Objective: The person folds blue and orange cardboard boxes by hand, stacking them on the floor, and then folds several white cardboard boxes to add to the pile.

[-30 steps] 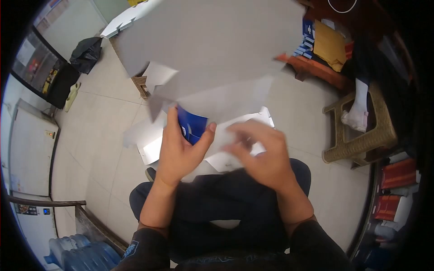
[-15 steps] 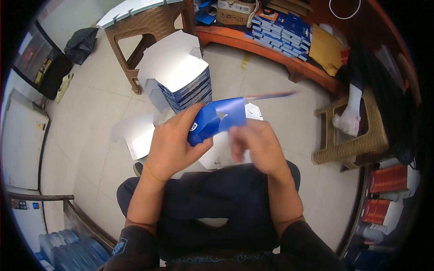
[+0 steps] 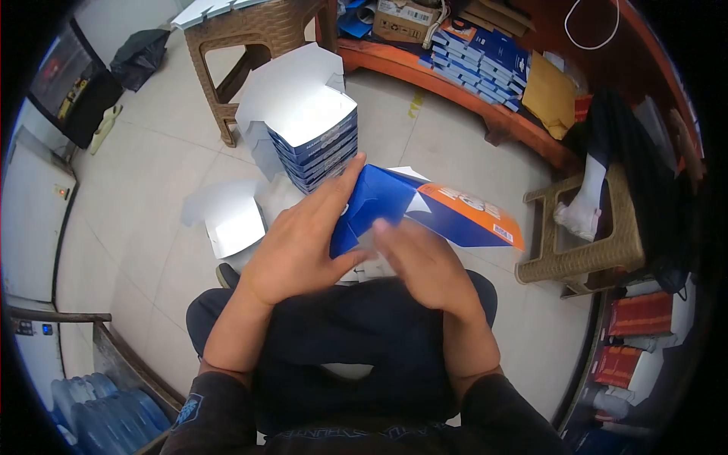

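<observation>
Above my lap is a partly folded blue cardboard box with an orange-printed panel reaching out to the right. My left hand grips its left end, fingers along the far side and thumb on the near edge. Close against the box's near side, my right hand has its fingers stretched out, slightly blurred; whether they press on the card is hard to see. Beyond the left hand stands a stack of blue-and-white boxes, white faces up. A white unfolded card piece lies on the floor to the left.
A brown woven-pattern stool stands behind the stack, with white card on top. On an orange shelf sit piled flat blue boxes and a yellow envelope. At right, another person's foot rests on a second stool.
The box has turned so its orange-printed panel now faces up and tilts down to the right. My right hand has shifted a little lower, its fingers straighter. The view has moved slightly.
</observation>
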The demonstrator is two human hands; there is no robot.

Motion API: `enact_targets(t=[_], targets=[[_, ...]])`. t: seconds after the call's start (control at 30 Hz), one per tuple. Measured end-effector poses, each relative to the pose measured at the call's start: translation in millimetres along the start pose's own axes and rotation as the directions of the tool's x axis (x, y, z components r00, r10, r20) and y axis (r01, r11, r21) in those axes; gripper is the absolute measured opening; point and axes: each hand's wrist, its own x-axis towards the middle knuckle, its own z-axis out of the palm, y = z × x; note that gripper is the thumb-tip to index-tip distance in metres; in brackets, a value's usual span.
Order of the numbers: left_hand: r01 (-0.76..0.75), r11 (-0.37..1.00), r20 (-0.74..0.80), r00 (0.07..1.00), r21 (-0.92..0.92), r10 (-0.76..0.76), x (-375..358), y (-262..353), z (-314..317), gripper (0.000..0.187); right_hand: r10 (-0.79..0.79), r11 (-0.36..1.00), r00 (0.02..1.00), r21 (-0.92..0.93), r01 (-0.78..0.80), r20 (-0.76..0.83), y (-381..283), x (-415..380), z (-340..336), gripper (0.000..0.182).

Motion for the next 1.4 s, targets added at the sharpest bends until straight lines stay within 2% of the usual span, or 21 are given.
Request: enact_targets(t=[0.07,0.2,0.27,0.33,0.47,0.5,0.6,0.63,0.67,0.73,0.77,0.87,0.93,1.0,1.07,1.13,1.2,1.23,1.3,1.33,1.4], targets=[[0.0,0.999,0.043,0.999,0.039,-0.002,0.1,-1.8,0.0,0.094,0.369,0.904,0.916,0.166,-0.393,0.158,-11.3,8.6,-8.5,0.024],[0.025,0.988,0.022,0.999,0.153,-0.028,-0.8,3.8,8.6,0.096,0.391,0.893,0.905,0.167,-0.417,0.166,-3.1,5.6,-4.7,0.042],[0.017,0.98,-0.002,1.0,0.196,-0.017,-1.4,5.1,12.1,0.098,0.436,0.876,0.872,0.117,-0.467,0.221,-0.4,8.8,-8.1,0.043],[0.035,0.985,-0.02,0.999,0.168,-0.032,0.2,4.2,11.6,0.098,0.415,0.883,0.885,0.14,-0.448,0.213,0.4,8.9,-9.9,0.045],[0.053,0.973,-0.029,0.998,0.225,-0.048,1.2,2.1,6.7,0.099,0.442,0.773,0.875,0.412,-0.483,0.197,-5.2,14.1,-24.3,0.04],[0.052,0.974,-0.019,0.999,0.221,-0.049,1.0,2.8,6.4,0.099,0.427,0.779,0.895,0.451,-0.436,0.129,-7.9,14.3,-23.8,0.04],[0.039,0.979,-0.013,0.999,0.199,-0.038,-0.3,4.2,7.7,0.099,0.419,0.828,0.896,0.345,-0.443,0.144,-2.9,12.8,-21.8,0.035],[0.027,0.982,-0.025,0.999,0.187,-0.023,-0.9,3.3,9.7,0.099,0.225,0.962,0.968,0.132,-0.24,0.114,2.2,7.2,-18.5,0.029],[0.015,0.984,-0.037,0.999,0.175,-0.009,-1.6,2.2,11.2,0.099,0.022,0.995,0.997,-0.098,-0.014,0.079,7.3,1.7,-15.2,0.023],[0.006,0.981,-0.047,0.999,0.196,0.003,-2.7,-0.1,12.7,0.099,-0.106,0.958,0.982,-0.247,0.143,0.158,6.5,0.2,-10.0,0.015],[0.002,0.978,-0.051,0.999,0.206,0.009,-3.1,-0.9,12.9,0.098,-0.294,0.905,0.956,-0.319,0.282,0.008,21.7,-5.5,4.8,0.013],[0.049,0.973,-0.04,0.998,0.226,-0.04,-3.9,3.1,16.5,0.099,-0.055,0.993,0.998,-0.106,0.052,-0.025,7.0,-1.1,0.6,0.019],[0.049,0.97,-0.049,0.998,0.24,-0.038,-4.0,9.2,19.3,0.099,-0.145,0.982,0.982,-0.14,0.128,-0.121,-8.9,4.7,4.8,0.024],[0.047,0.975,-0.048,0.998,0.219,-0.037,-3.9,10.0,19.7,0.098,-0.076,0.995,0.987,-0.077,0.065,-0.14,-9.7,9.2,6.3,0.028],[0.048,0.985,-0.041,0.998,0.166,-0.042,-3.5,7.9,18.3,0.096,0.142,0.987,0.988,0.081,-0.138,-0.052,1.7,14.4,6.7,0.028],[0.143,0.99,-0.013,0.99,0.004,-0.143,-1.3,5.8,15.1,0.089,0.205,0.971,0.977,0.136,-0.195,-0.062,2.8,12.9,10.7,0.028],[0.197,0.973,-0.042,0.978,-0.119,-0.203,1.6,-5.1,12.5,0.081,0.326,0.922,0.928,0.158,-0.354,0.179,-3.7,18.0,-16.0,0.025],[0.199,0.967,-0.09,0.972,-0.161,-0.215,3.8,-18.3,12.6,0.077,0.291,0.896,0.947,0.307,-0.32,0.137,-6.8,13.8,-25.8,0.025],[0.284,0.918,-0.116,0.939,-0.277,-0.325,5.3,-33.6,1.3,0.07,0.293,0.855,0.95,0.474,-0.211,-0.107,4.9,3.6,-39.0,0.023],[0.363,0.865,-0.086,0.906,-0.347,-0.415,6.0,-36.8,-8.3,0.067,0.234,0.925,0.935,0.358,-0.13,-0.267,10.4,5.6,-41.5,0.022],[0.421,0.757,-0.065,0.853,-0.5,-0.518,5.6,-49.7,-20.5,0.07,0.05,0.997,0.837,0.075,-0.011,-0.544,23.4,17.2,-45.1,0.023]])
